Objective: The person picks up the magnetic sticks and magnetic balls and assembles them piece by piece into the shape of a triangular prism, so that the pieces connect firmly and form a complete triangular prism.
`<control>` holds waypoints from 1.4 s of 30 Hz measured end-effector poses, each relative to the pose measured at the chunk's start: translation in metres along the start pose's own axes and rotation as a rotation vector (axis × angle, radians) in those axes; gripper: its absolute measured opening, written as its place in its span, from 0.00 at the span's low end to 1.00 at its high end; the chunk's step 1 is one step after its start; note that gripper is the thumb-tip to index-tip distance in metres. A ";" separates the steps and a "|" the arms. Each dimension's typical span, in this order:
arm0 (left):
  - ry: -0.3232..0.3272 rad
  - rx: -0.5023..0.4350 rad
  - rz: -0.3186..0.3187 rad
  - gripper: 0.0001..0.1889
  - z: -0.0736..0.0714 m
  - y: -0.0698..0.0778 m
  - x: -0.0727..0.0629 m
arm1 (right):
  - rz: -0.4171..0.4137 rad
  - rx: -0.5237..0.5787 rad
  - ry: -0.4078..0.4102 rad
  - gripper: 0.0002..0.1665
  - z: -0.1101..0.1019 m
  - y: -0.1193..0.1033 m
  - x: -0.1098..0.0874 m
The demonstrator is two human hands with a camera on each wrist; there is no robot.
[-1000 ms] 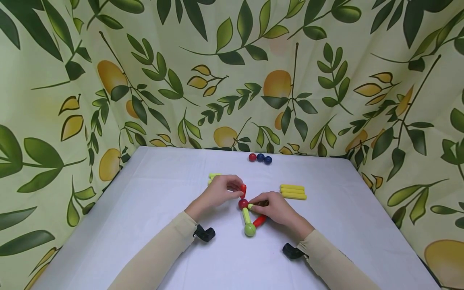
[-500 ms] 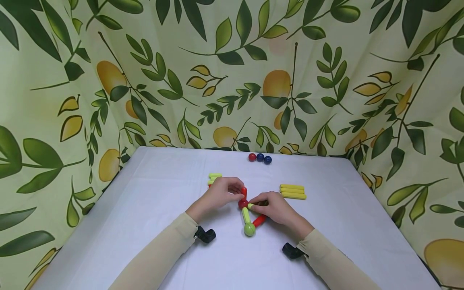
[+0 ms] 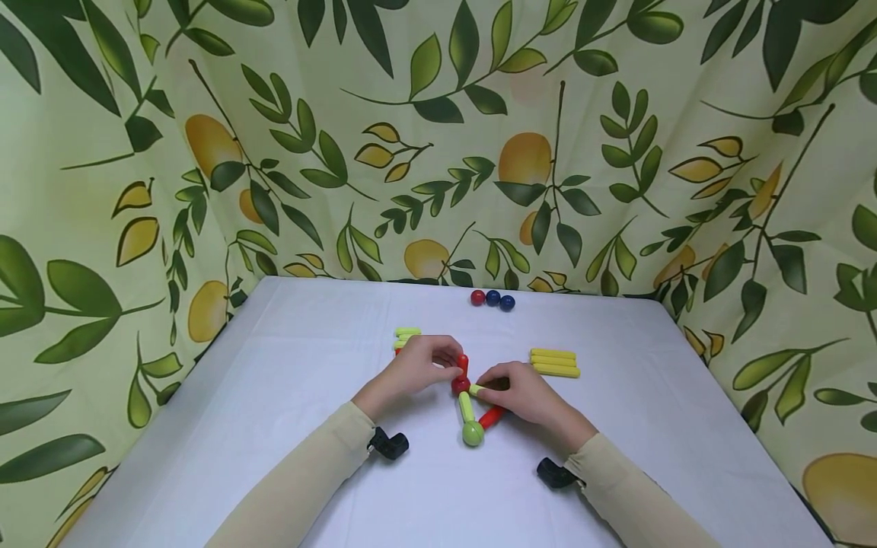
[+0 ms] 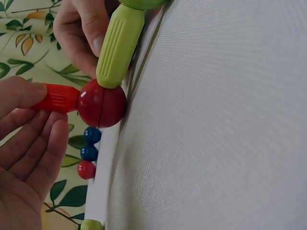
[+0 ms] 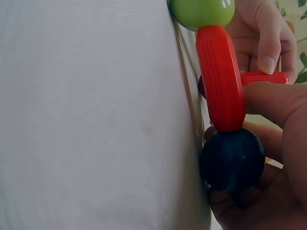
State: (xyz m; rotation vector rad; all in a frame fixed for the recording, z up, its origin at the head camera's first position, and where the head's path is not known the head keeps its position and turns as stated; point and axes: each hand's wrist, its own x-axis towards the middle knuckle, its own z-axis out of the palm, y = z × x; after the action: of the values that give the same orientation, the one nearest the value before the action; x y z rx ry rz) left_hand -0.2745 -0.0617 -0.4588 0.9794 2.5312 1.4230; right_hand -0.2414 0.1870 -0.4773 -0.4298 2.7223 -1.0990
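My left hand [image 3: 418, 373] pinches a red ridged stick [image 4: 56, 98] between thumb and fingers. The stick stands upright with its lower end at the red ball [image 4: 102, 103]. A light green stick [image 4: 120, 46] links that ball to a green ball [image 3: 473, 433] nearer me. From the green ball a red stick [image 5: 220, 76] runs to a dark blue ball [image 5: 232, 160], which my right hand hides in the head view. My right hand [image 3: 524, 392] curls round the blue ball and pinches another light green stick [image 3: 476, 390], whose tip points at the red ball.
Three yellow sticks [image 3: 553, 363] lie side by side to the right. Small red and blue balls [image 3: 492, 298] sit in a row at the far edge. Behind my left hand lie light green sticks [image 3: 407, 332], with a bit of red. A leaf-patterned curtain [image 3: 438, 190] surrounds the white table [image 3: 308, 342].
My left hand has lowered the red stick slightly, from just above the red ball down onto it. My right hand stays almost in place.
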 end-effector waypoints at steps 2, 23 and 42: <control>-0.002 -0.001 0.001 0.08 0.000 0.000 0.000 | 0.003 -0.003 -0.007 0.06 -0.001 0.001 0.000; 0.028 0.026 -0.024 0.08 -0.007 0.004 -0.003 | -0.047 -0.071 -0.167 0.18 -0.050 0.018 -0.005; 0.028 0.045 -0.020 0.09 -0.005 0.001 0.000 | 0.070 0.089 0.088 0.26 -0.029 0.030 0.008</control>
State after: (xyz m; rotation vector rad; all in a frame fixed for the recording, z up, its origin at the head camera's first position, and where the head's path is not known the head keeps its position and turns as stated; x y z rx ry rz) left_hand -0.2754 -0.0651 -0.4551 0.9445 2.5964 1.3899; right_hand -0.2622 0.2239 -0.4774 -0.2765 2.7270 -1.2425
